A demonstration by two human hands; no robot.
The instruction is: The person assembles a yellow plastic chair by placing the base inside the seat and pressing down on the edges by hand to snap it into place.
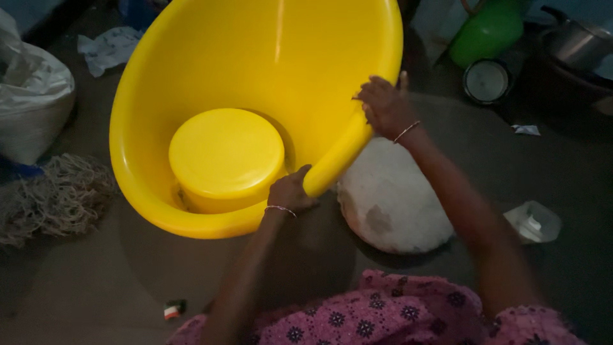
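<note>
A large yellow plastic basin (pixel 211 57) stands tilted on its side on the dark floor, its opening facing me. Inside it, at the bottom, sits a round yellow container with a flat lid (pixel 225 153). My left hand (pixel 290 191) grips the basin's near rim, thumb over the edge. My right hand (pixel 383 105) holds the same rim higher up on the right. Both wrists wear thin bracelets. A white rounded lump (pixel 389 198) lies on the floor just below the rim, between my forearms.
A white sack (pixel 32 96) and a pile of netting (pixel 54 198) lie at the left. A green container (pixel 488 29), a round lid (pixel 486 80) and a metal pot (pixel 575 41) stand at the upper right. A clear plastic piece (pixel 533 220) lies at the right.
</note>
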